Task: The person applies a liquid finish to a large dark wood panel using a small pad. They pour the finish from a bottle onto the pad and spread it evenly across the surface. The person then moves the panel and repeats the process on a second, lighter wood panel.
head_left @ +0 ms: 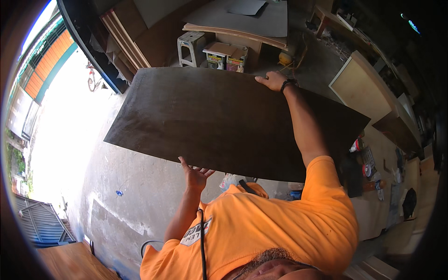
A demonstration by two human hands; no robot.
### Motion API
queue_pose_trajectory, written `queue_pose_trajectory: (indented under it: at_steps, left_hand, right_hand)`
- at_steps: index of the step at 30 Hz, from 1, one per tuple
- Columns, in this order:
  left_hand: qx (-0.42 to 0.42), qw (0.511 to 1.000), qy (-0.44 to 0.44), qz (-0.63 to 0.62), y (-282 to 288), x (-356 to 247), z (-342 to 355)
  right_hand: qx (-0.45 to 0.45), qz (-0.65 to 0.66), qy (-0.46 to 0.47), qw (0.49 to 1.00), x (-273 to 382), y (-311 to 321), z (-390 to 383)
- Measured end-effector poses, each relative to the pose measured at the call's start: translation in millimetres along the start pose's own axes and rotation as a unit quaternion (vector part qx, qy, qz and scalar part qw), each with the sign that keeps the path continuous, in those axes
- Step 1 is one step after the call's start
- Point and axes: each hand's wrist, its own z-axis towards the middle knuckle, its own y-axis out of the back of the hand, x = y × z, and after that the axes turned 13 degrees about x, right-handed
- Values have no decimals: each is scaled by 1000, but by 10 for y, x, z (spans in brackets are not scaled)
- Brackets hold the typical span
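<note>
A large dark brown rectangular panel (205,121) spans the middle of the view, held up off the floor in front of my body. My right hand (273,80) grips its far edge, thumb lying along the top and the other fingers partly hidden behind the edge. At the near edge, left of the middle, my left hand (195,176) supports the panel from below. Its thumb points up at the edge and its fingers reach under the board.
Beyond the panel stand a white stool (190,46), two tins (226,57) and a workbench (224,23). On the right is a pale wooden cabinet piece (364,84), with cans and bottles (368,170) nearby. Wooden sheet (74,261) lies lower left; bright doorway opens left.
</note>
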Motion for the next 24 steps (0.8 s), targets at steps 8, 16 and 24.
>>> queue_pose_trajectory:
  at_steps: [8,16,24]
  left_hand:
    - [20,998,57,5,-22,-721,2244]
    - [17,995,91,26,-739,-1617,4365]
    - [70,994,80,15,-1570,-2411,6301]
  right_hand:
    - [1,17,-20,1000,-284,170,2081]
    - [-42,29,-37,998,-864,904,4493]
    - [-29,52,-121,991,-1101,2242,6120]
